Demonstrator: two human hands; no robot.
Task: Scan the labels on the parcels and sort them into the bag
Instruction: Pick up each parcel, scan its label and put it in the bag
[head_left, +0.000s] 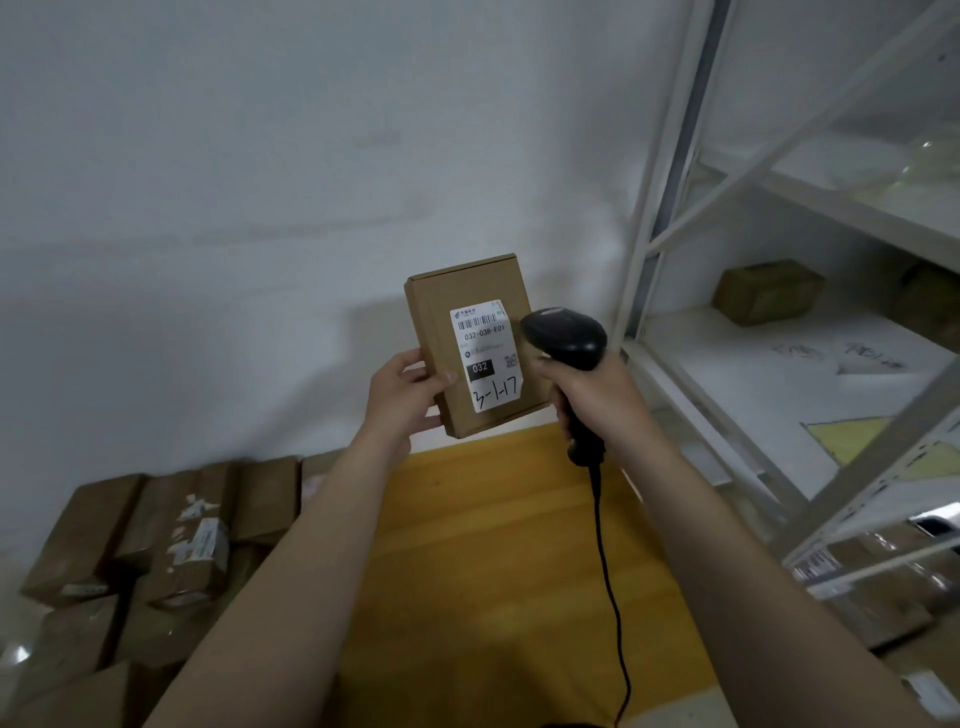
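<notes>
White plaster wall behind, yellow wooden tabletop below. Flat brown cardboard parcel with white label is gripped by left hand, raised over tabletop; black plastic corded scanner is clasped by right hand.

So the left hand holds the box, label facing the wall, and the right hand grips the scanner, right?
Not quite. In the head view the label faces the camera, not the wall. The left hand does hold the box, and the right hand grips the scanner.
</notes>
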